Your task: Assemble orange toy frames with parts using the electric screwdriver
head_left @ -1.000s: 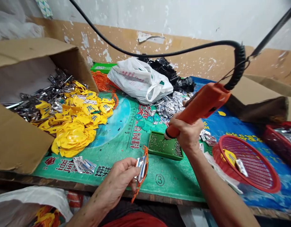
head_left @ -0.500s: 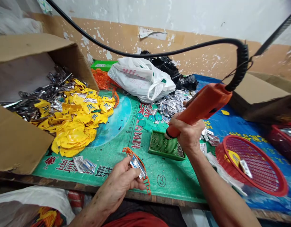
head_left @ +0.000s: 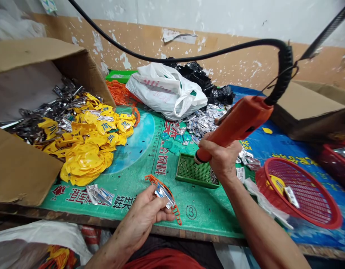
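Pinching a shiny metal piece (head_left: 163,195) and curved orange plastic strip (head_left: 176,213) in left hand (head_left: 145,211), over green-covered desk (head_left: 208,224); gripping thick orange power tool (head_left: 236,121) in right hand (head_left: 224,158), above green perforated tray (head_left: 189,171).

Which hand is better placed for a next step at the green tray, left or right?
Right, most likely: the right hand holds the orange tool, its tip over the green tray. The left hand is farther from it, occupied with a silver piece and orange strip.
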### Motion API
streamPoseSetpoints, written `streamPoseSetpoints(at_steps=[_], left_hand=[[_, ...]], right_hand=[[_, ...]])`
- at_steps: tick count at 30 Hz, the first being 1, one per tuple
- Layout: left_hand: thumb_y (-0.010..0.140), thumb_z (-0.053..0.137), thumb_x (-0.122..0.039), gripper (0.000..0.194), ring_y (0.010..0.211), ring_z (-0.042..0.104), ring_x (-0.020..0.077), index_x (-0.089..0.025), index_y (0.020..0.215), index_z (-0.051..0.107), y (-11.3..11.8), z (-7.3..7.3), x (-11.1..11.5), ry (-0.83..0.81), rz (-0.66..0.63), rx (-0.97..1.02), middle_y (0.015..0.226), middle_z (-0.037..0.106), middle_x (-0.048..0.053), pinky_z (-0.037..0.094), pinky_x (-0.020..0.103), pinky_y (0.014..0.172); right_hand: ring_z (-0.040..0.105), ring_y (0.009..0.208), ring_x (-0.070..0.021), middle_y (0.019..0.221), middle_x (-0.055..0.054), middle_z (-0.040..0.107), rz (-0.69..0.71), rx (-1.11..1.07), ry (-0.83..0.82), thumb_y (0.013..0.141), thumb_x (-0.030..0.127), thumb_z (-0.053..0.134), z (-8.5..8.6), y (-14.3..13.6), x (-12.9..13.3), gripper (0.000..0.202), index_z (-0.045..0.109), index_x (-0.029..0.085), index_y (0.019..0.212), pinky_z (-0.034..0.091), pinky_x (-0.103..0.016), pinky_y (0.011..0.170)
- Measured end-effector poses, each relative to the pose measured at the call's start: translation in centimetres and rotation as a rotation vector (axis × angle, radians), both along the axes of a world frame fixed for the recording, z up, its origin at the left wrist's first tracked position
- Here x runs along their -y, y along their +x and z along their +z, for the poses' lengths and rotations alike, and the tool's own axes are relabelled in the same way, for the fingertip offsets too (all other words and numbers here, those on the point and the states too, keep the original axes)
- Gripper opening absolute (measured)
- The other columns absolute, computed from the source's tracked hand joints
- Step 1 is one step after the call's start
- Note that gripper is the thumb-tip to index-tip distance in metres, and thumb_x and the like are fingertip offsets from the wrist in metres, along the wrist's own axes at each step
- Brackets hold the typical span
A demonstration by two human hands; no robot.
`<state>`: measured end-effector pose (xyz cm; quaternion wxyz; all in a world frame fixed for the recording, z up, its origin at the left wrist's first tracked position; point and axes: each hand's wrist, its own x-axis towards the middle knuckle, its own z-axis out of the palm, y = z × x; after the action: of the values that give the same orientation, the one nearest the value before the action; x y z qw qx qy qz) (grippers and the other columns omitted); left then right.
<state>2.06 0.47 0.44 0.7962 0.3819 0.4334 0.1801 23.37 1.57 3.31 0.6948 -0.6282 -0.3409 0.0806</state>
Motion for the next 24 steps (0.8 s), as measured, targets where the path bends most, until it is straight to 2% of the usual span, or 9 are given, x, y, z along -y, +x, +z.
streamPoseSetpoints(at_steps=[6, 15, 17, 20, 24], left_hand=[[0.068, 0.067, -0.031, 0.027, 0.065, 0.056, 0.0097, -0.014, 0.084, 0.056, 0.0, -0.1, -0.3, 0.014, -0.046, -0.014, 0.076, 0.060, 0.001, 0.055, 0.024, 0.060], [0.074, 0.056, -0.034, 0.023, 0.052, 0.058, 0.0101, -0.014, 0.085, 0.050, -0.2, 0.1, -0.9, 0.149, -0.237, -0.110, 0.066, 0.065, 0.003, 0.050, 0.022, 0.049], [0.075, 0.053, -0.031, 0.020, 0.051, 0.058, 0.0103, -0.015, 0.085, 0.049, 0.1, 0.2, -1.1, 0.196, -0.268, -0.133, 0.064, 0.065, 0.003, 0.048, 0.020, 0.047], [0.077, 0.049, -0.029, 0.015, 0.049, 0.058, 0.0102, -0.015, 0.083, 0.049, 0.5, 0.0, -1.2, 0.261, -0.303, -0.159, 0.062, 0.064, 0.002, 0.045, 0.019, 0.044], [0.078, 0.047, -0.026, 0.010, 0.046, 0.057, 0.0103, -0.017, 0.082, 0.047, 0.9, -0.6, -1.3, 0.282, -0.319, -0.152, 0.059, 0.064, 0.001, 0.042, 0.018, 0.041]], right_hand=[[0.054, 0.054, -0.0137, 0.060, 0.003, 0.060, 0.009, 0.023, 0.019, 0.056, 0.021, 0.073, -0.2, -0.1, -0.1, 0.011, 0.062, 0.021, 0.059, 0.046, -0.034, 0.056], [0.054, 0.052, -0.0154, 0.060, 0.004, 0.059, 0.030, -0.003, 0.026, 0.058, 0.021, 0.074, -0.6, 0.4, -0.3, 0.013, 0.062, 0.025, 0.060, 0.045, -0.033, 0.052], [0.053, 0.051, -0.0144, 0.063, 0.004, 0.060, 0.055, -0.033, 0.088, 0.058, 0.019, 0.074, 0.0, 0.6, -0.1, 0.014, 0.062, 0.024, 0.063, 0.046, -0.032, 0.052], [0.053, 0.049, -0.0125, 0.062, 0.005, 0.059, 0.116, -0.096, 0.218, 0.058, 0.016, 0.073, 1.8, 0.0, 0.8, 0.020, 0.062, 0.023, 0.073, 0.047, -0.031, 0.051], [0.056, 0.051, -0.0138, 0.061, 0.003, 0.059, 0.338, -0.218, 0.272, 0.059, 0.012, 0.070, 4.4, -2.3, 3.3, 0.029, 0.064, 0.024, 0.084, 0.047, -0.030, 0.052]])
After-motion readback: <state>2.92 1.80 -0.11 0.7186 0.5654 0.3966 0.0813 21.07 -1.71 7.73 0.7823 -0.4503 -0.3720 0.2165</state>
